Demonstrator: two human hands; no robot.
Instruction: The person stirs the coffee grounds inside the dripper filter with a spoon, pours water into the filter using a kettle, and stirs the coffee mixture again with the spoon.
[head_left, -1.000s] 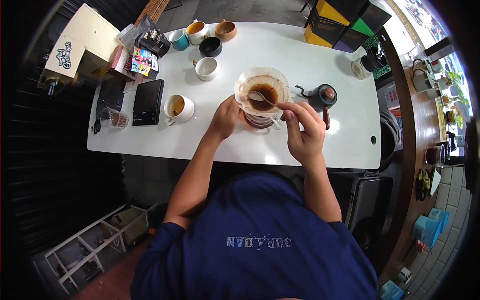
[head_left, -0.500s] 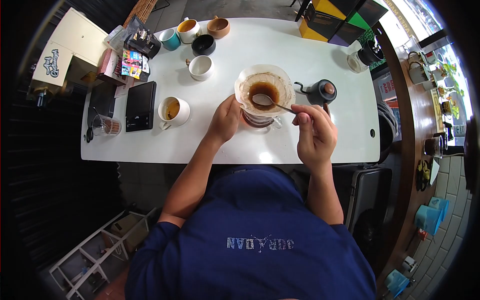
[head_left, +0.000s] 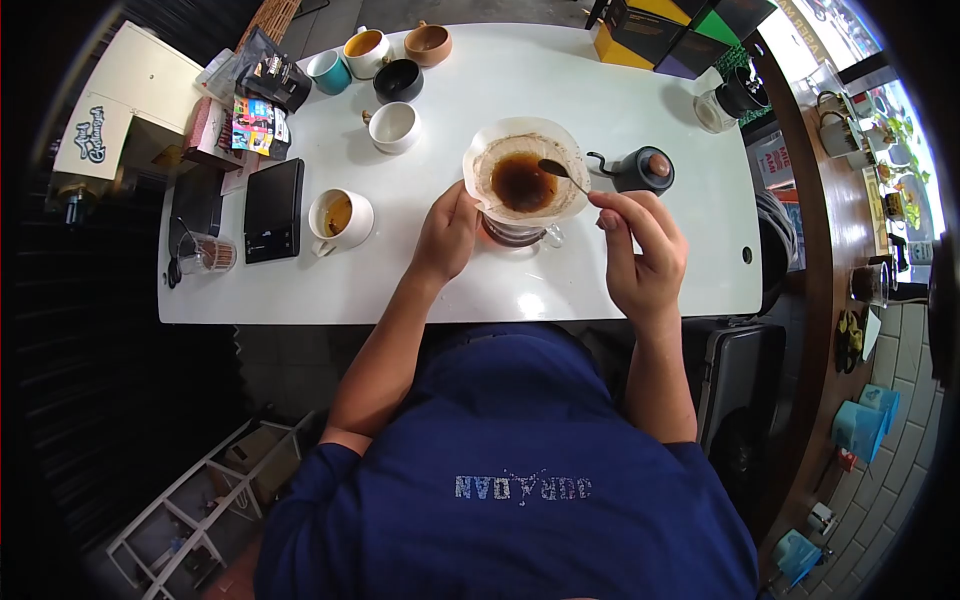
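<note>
A white paper coffee filter (head_left: 482, 152) sits in a dripper, with dark wet coffee (head_left: 522, 184) inside and brown grounds along its walls. Below it stands a glass server (head_left: 514, 236) with a handle, mostly hidden. My left hand (head_left: 447, 232) is closed on the dripper's left side. Pinched by the handle in my right hand (head_left: 645, 250) is a metal spoon (head_left: 563, 171), its bowl over the filter's upper right inner wall. Just right of the filter stands a dark gooseneck kettle (head_left: 640, 172) with a wooden lid knob.
Several cups, including a white cup (head_left: 394, 128), stand at the back left. A mug (head_left: 342, 218) with amber liquid is beside a black scale (head_left: 273, 210). A glass (head_left: 207, 251) is far left, a hand grinder (head_left: 732, 102) back right.
The spoon's bowl has moved from the middle of the coffee toward the filter's upper right wall. My right hand has shifted slightly right; my left hand stays on the dripper.
</note>
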